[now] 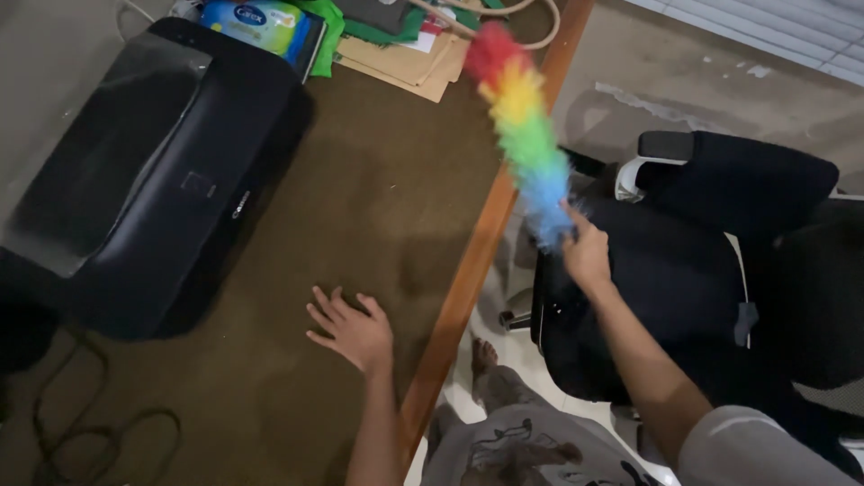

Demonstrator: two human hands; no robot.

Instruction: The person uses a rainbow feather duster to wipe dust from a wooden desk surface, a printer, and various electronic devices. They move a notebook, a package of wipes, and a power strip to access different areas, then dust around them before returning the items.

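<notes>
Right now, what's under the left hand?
The left hand lies flat, fingers spread, on the brown desk top, near its wooden edge. Only bare desk surface shows around it; whatever is directly beneath the palm is covered.

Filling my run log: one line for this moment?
right hand: holds rainbow duster | left hand: flat on desk | printer left

Duster (525,126): fluffy rainbow fibres, soft, matt. Desk top (360,207): brown felt-like covering, looking matt, slightly rough; edge (468,270) showing smooth orange-brown wood. Printer (153,171): black plastic, lid reflecting glossy, sides matt. Chair (693,261): dark cloth upholstery, white plastic armrest bracket (630,175). Envelopes (405,63): brown paper, matt. Tissue pack (261,25): shiny plastic wrap.
</notes>
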